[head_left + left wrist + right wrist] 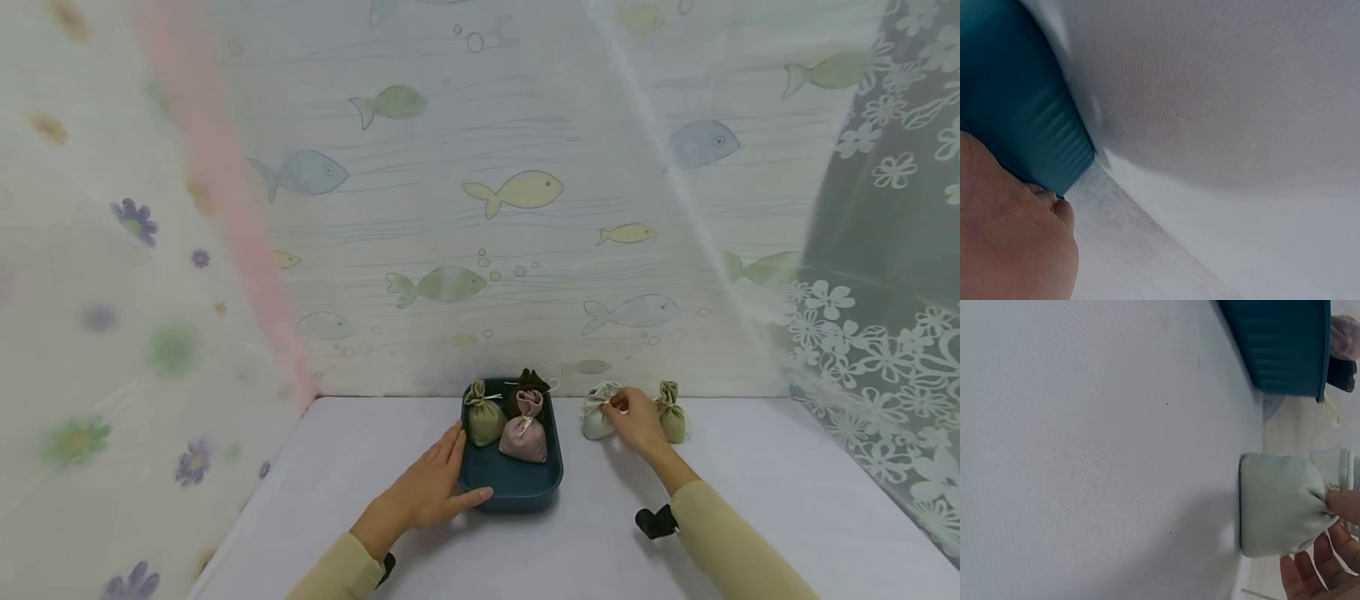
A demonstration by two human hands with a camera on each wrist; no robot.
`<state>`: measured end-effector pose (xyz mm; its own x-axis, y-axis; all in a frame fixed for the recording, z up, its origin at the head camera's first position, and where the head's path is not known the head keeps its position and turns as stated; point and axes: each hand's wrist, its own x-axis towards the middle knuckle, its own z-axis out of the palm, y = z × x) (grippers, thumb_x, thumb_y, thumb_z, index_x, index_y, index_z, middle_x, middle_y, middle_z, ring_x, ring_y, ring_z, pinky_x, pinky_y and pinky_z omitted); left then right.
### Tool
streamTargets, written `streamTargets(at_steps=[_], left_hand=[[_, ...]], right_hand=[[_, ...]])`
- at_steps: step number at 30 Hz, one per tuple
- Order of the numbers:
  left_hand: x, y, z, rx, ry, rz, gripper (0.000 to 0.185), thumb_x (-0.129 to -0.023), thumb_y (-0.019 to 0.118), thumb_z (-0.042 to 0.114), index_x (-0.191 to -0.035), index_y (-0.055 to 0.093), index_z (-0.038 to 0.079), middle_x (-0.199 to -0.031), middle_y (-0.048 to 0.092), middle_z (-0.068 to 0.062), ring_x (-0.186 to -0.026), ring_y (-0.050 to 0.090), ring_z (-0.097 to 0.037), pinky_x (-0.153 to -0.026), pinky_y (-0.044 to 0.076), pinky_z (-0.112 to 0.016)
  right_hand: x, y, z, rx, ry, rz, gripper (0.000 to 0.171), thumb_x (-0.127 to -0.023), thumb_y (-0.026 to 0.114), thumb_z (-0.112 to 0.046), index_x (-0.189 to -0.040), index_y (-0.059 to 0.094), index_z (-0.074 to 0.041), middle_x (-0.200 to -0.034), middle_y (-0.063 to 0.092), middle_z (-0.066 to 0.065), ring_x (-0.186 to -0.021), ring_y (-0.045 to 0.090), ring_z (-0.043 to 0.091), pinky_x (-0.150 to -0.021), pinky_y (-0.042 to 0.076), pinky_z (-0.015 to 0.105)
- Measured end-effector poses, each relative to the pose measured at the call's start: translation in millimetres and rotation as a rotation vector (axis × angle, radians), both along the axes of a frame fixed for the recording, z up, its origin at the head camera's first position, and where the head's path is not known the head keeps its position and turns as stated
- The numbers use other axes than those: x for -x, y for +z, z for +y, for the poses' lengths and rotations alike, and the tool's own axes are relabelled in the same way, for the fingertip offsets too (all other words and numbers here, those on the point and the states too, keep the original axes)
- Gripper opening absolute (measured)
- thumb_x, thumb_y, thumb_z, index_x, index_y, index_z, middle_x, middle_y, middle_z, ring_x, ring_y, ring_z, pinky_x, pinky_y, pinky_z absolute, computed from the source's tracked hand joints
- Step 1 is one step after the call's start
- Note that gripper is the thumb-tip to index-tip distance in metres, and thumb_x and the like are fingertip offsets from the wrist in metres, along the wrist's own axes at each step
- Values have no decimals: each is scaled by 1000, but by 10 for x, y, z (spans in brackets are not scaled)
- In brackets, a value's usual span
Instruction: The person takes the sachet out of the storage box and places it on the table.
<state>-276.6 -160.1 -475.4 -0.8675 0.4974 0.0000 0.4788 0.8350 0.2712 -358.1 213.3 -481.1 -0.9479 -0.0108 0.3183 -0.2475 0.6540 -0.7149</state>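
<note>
A white bench point(750, 500) sits under soft light. A fish curtain point(517, 192) hangs behind it, with flower curtains point(112, 333) at both sides.

Pale grey pouch point(597, 413) upright, its tied neck pinched between fingertips point(1341, 503); teal tray point(510, 483) under flat fingers point(450, 446).

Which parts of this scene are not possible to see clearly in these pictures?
- Head view: the dark pouch is half hidden behind the pink pouch.
- Head view: the right hand covers part of the olive pouch.
- Left wrist view: the tray is cut by the frame edge; its contents are unseen.
- Right wrist view: the pale pouch top is cut off.
</note>
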Motion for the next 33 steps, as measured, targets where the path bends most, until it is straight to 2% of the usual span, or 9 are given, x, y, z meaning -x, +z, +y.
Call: streamTargets(at_steps=[9,14,21,26,33], left_hand=[[3,-1,3,-2,-3,24,111,-96,37,80,-161,15,-7,-170,6,-22,-156,13,-36,-123,23,-54],[-9,6,6,-16,-10,11,111,-96,39,79,-160,15,-8,-170,7,-23,-156,14,-37,-122,24,-56],[-1,21,-6,9,5,4,113,-94,33,83,-162,12,-4,-171,3,-19,-157,10,-32,-124,21,-51],[-8,32,-7,6,7,0,112,-94,36,82,-162,12,-4,-171,4,-19,-157,10,-33,-124,22,-51],[-14,22,1,7,4,-6,111,-95,37,81,-162,13,-5,-171,4,-19,-157,11,-33,-124,22,-52]], right_hand=[[-19,1,49,15,5,-20,23,-99,66,-13,-106,64,9,-107,64,26,-102,61,40,-90,50,54],[-54,-7,64,-6,-1,-15,24,-99,67,-15,-106,65,8,-107,65,24,-101,62,38,-90,51,53],[-134,10,85,12,22,16,25,-97,68,-9,-111,64,11,-108,63,27,-100,63,40,-89,53,53],[-212,44,110,10,29,8,23,-96,68,-8,-110,64,10,-108,63,25,-99,63,37,-88,53,49],[-319,96,87,22,65,31,22,-95,69,-5,-111,65,11,-108,63,25,-101,64,39,-87,55,48]])
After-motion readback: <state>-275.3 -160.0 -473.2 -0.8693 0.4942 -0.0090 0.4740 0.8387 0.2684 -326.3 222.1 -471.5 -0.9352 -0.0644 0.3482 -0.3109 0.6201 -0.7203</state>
